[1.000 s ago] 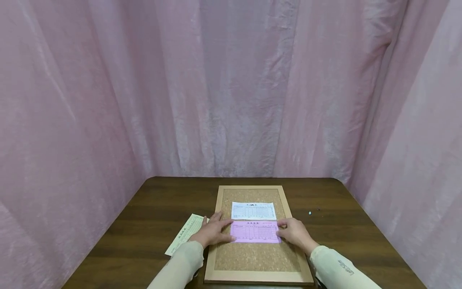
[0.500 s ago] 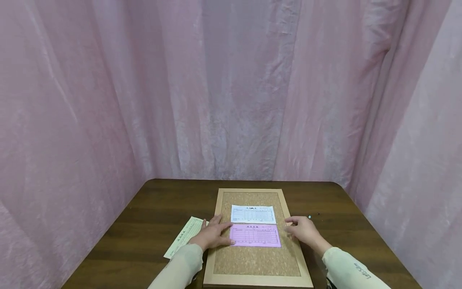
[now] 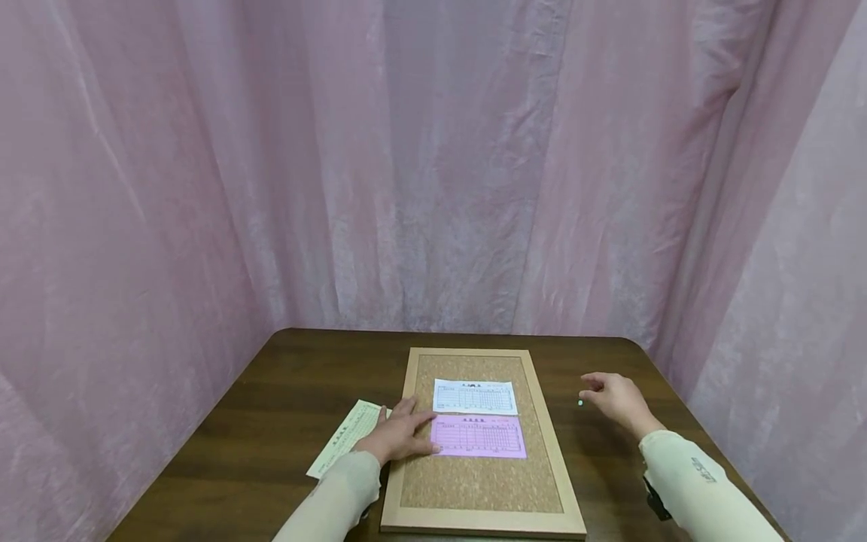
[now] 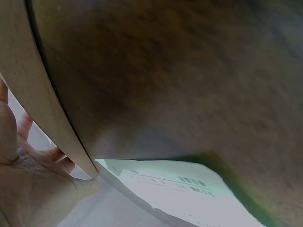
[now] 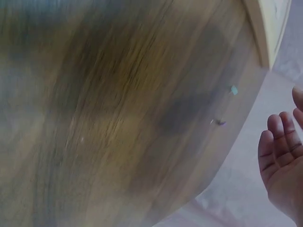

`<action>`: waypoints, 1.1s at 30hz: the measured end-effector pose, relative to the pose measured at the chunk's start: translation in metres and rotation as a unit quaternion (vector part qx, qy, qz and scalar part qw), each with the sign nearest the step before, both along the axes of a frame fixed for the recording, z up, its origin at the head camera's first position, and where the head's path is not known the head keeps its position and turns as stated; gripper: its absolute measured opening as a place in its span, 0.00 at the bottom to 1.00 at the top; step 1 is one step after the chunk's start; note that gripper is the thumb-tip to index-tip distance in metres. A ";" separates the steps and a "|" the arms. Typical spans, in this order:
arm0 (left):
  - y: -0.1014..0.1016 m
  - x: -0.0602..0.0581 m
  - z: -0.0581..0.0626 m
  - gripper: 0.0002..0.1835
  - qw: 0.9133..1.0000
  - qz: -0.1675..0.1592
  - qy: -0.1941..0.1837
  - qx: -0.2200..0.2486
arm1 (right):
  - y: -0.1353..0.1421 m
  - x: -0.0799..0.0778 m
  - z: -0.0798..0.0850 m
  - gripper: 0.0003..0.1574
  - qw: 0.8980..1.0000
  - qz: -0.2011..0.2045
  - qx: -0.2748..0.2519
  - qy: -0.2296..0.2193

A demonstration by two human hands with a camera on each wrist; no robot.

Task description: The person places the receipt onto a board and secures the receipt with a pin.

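The framed cork board (image 3: 482, 488) lies flat on the worktop (image 3: 271, 391), long axis running near to far, its near rail close to the person. Left of it, the pale green slip (image 3: 336, 450) lies slantwise, long axis from near left to far right, partly covered by the left arm. The left hand (image 3: 396, 436) rests over the board's left rail, fingers spread and extended, index finger and thumb at the left edge of the pink slip (image 3: 478, 436). This slip lies flat mid-board, long axis left to right, printed heading along its far edge. Just beyond, the white slip (image 3: 474, 397) lies parallel, heading likewise far side; a dark spot on it is too small to identify.

Right of the board, the right hand (image 3: 616, 399) is over the worktop, fingers loosely bent, thumb and index finger parted, near a small green piece (image 3: 580, 403). The right wrist view shows a small purple piece (image 5: 221, 123) beside it. Pink curtains (image 3: 460, 165) hang behind.
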State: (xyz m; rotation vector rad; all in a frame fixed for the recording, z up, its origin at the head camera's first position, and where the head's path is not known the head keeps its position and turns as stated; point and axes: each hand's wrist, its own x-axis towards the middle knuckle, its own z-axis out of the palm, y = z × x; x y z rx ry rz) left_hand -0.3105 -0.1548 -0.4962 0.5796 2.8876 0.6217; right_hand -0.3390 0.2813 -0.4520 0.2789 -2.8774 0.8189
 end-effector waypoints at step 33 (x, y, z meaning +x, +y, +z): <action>0.000 0.001 0.004 0.38 1.000 -0.007 -0.001 0.001 | 0.014 -0.019 -0.052 0.22 0.999 -0.023 -0.026 -0.043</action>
